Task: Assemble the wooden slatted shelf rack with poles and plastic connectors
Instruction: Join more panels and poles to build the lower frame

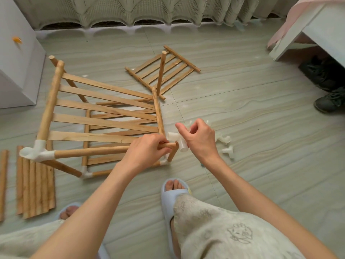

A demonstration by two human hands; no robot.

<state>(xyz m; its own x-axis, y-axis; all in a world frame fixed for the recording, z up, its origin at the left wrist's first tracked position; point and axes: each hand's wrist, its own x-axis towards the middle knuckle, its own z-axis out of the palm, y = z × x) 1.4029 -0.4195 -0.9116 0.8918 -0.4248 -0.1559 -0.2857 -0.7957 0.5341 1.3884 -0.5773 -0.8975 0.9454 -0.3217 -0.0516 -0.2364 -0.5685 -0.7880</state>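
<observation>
Left hand (147,148), fingers curled round the free end of a pole (104,151) at the near edge of the half-built rack (100,118). Right hand (197,139) just beside it, fingers bent round a white plastic connector (174,137), the open socket of which sits close to the pole's tip (touching or not, hard to tell). Far end of that pole seated in another white corner connector (38,152) at the rack's near left corner, from which a second pole (51,101) rises along the left side of the upper slatted shelf (104,109). Beneath the upper shelf, a lower slatted shelf (115,131) lying on the floor (242,90), with two more white joints at its near corners.

Just right of the rack, beyond the right hand, a small scatter of loose connectors (226,146) on the tiles. Behind the rack, well apart from it, a third slatted shelf (168,71) lying flat with a single pole (161,71) across it. Left of the rack, near the bottom edge, a row of spare poles (35,186) lying side by side. Nearer than the rack, two feet in pale slippers (173,191) and knees in light patterned cloth. Far beyond the rack, a lace curtain (130,10) reaching the floor; a white cabinet (16,58) off to the rack's left.
</observation>
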